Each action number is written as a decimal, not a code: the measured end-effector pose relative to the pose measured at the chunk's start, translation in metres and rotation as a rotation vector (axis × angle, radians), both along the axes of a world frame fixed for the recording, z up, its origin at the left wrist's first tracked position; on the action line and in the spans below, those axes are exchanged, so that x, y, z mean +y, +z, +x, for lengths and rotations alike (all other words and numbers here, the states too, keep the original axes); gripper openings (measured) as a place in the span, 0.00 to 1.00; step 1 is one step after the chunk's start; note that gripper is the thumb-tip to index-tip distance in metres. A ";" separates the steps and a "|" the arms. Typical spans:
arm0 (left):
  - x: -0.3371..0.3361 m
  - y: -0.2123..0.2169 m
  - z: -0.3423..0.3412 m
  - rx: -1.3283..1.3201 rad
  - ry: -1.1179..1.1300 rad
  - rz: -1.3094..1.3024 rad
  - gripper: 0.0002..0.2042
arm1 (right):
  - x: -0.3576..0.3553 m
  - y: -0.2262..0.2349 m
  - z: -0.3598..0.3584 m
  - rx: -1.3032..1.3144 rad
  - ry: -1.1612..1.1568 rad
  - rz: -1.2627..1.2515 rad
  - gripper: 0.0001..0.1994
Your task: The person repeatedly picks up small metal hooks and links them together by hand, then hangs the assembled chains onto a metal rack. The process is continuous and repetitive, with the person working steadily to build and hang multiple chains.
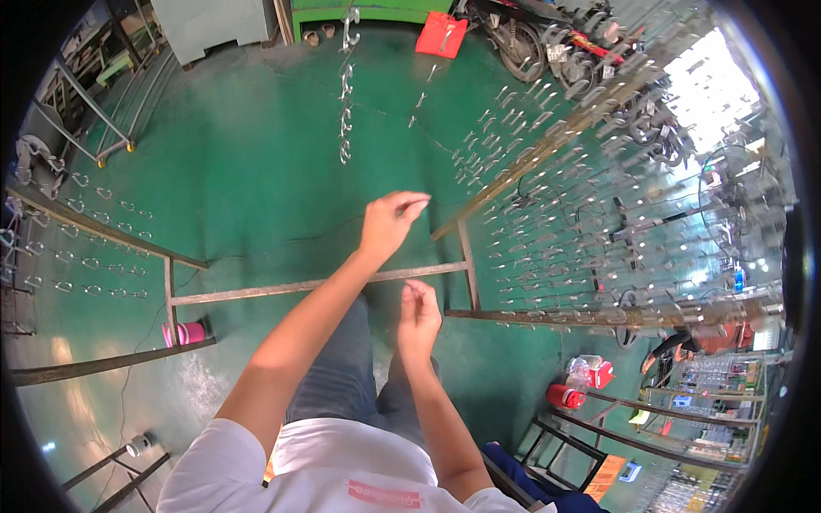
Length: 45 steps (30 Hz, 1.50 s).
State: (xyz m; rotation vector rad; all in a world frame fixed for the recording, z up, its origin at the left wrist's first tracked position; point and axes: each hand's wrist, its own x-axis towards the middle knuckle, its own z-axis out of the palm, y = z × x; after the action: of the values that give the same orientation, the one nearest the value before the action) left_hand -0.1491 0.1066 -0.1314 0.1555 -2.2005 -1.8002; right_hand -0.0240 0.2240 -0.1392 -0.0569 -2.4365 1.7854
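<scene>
My left hand (392, 224) is held out in front of me, thumb and fingers drawn together in a pinch pointing right. Nearer my body, beside the metal crossbar (248, 293), my right hand (419, 322) is raised with its fingers curled in against the thumb. Whether either hand holds something small I cannot make out. Beyond the left hand, a strand of shiny metal hooks (345, 111) hangs in a line, apart from both hands. A large array of similar metal hooks (564, 214) hangs along the rack at my right, smeared by motion.
Rack rails (94, 224) stand at the left with more hooks. A pink container (184, 333) sits on the green floor. Motorcycles (522, 43) and a red bag (441, 34) are at the back. Red containers (566, 395) and another person's arm (663, 349) show at the right.
</scene>
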 end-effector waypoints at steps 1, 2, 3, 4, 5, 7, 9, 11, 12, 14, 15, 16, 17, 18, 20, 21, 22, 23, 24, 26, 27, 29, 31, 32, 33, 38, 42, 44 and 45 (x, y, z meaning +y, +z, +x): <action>0.005 -0.002 -0.014 0.024 0.004 -0.020 0.08 | 0.007 -0.013 0.002 -0.015 -0.006 -0.013 0.09; 0.011 -0.003 -0.026 0.028 0.022 -0.050 0.08 | 0.012 -0.023 0.002 -0.042 -0.013 -0.028 0.09; 0.015 -0.003 -0.037 0.028 0.035 -0.087 0.08 | 0.016 -0.032 0.003 -0.159 -0.040 -0.080 0.09; 0.020 -0.004 -0.046 0.029 0.045 -0.125 0.09 | 0.019 -0.040 0.005 -0.167 -0.034 -0.063 0.09; 0.025 -0.004 -0.054 0.043 0.069 -0.148 0.09 | 0.023 -0.046 0.006 -0.197 -0.039 -0.049 0.09; 0.032 -0.003 -0.067 0.083 0.116 -0.197 0.09 | 0.026 -0.055 0.006 -0.235 -0.041 -0.057 0.09; 0.037 -0.003 -0.077 0.142 0.144 -0.256 0.08 | 0.025 -0.064 0.005 -0.276 -0.040 -0.100 0.09; 0.041 -0.003 -0.084 0.148 0.136 -0.287 0.08 | 0.024 -0.069 0.003 -0.270 -0.022 -0.074 0.09; 0.043 -0.004 -0.086 0.121 0.112 -0.287 0.08 | 0.023 -0.071 0.002 -0.284 -0.017 -0.061 0.08; 0.046 -0.003 -0.089 0.105 0.100 -0.317 0.07 | 0.020 -0.073 0.001 -0.283 -0.019 -0.074 0.08; 0.048 -0.003 -0.090 0.115 0.111 -0.347 0.07 | 0.018 -0.073 0.001 -0.298 -0.022 -0.085 0.08; 0.049 -0.003 -0.091 0.124 0.122 -0.380 0.07 | 0.017 -0.073 0.001 -0.275 -0.015 -0.079 0.08; 0.051 -0.003 -0.092 0.132 0.130 -0.383 0.07 | 0.016 -0.072 0.001 -0.265 -0.011 -0.076 0.08; 0.052 -0.002 -0.093 0.139 0.136 -0.388 0.06 | 0.015 -0.071 0.001 -0.257 -0.006 -0.079 0.08; 0.055 -0.001 -0.094 0.147 0.150 -0.401 0.05 | 0.014 -0.068 0.001 -0.233 -0.001 -0.055 0.08; 0.055 0.000 -0.093 0.149 0.158 -0.408 0.05 | 0.014 -0.067 0.001 -0.221 0.003 -0.050 0.08; 0.055 0.000 -0.093 0.144 0.163 -0.419 0.04 | 0.015 -0.065 0.000 -0.210 0.008 -0.037 0.07; 0.054 0.001 -0.092 0.145 0.163 -0.404 0.04 | 0.015 -0.063 -0.001 -0.200 0.013 -0.028 0.07; 0.052 0.002 -0.091 0.139 0.161 -0.393 0.04 | 0.015 -0.061 -0.003 -0.182 0.019 -0.024 0.07; 0.047 0.003 -0.087 0.138 0.159 -0.386 0.04 | 0.013 -0.057 -0.012 -0.162 0.001 -0.003 0.07; 0.044 0.005 -0.085 0.142 0.160 -0.392 0.05 | 0.012 -0.054 -0.017 -0.148 -0.007 0.004 0.07; 0.037 0.009 -0.081 0.184 0.175 -0.407 0.06 | 0.010 -0.045 -0.030 -0.093 -0.004 0.058 0.07; 0.032 0.013 -0.076 0.159 0.167 -0.391 0.06 | 0.004 -0.035 -0.044 -0.043 -0.033 0.076 0.07; 0.029 0.015 -0.073 0.146 0.162 -0.382 0.06 | 0.000 -0.029 -0.053 0.030 -0.048 0.053 0.07; 0.026 0.016 -0.069 0.127 0.152 -0.361 0.07 | -0.004 -0.024 -0.063 0.087 -0.071 0.033 0.07; 0.010 0.026 -0.051 0.043 0.102 -0.278 0.07 | -0.015 0.006 -0.114 0.307 -0.207 0.053 0.06; 0.000 0.036 -0.039 -0.023 0.060 -0.202 0.07 | -0.027 0.017 -0.140 0.346 -0.250 0.060 0.08; -0.004 0.040 -0.034 -0.025 0.056 -0.210 0.06 | -0.031 0.018 -0.144 0.345 -0.262 0.081 0.10; -0.005 0.041 -0.032 -0.028 0.055 -0.215 0.06 | -0.033 0.018 -0.145 0.354 -0.273 0.071 0.10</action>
State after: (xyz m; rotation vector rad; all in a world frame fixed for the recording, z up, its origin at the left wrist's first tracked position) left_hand -0.1813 0.1014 -0.0907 0.1934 -2.3666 -1.5287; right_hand -0.1689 0.1914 -0.1214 -0.0582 -2.1234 1.4518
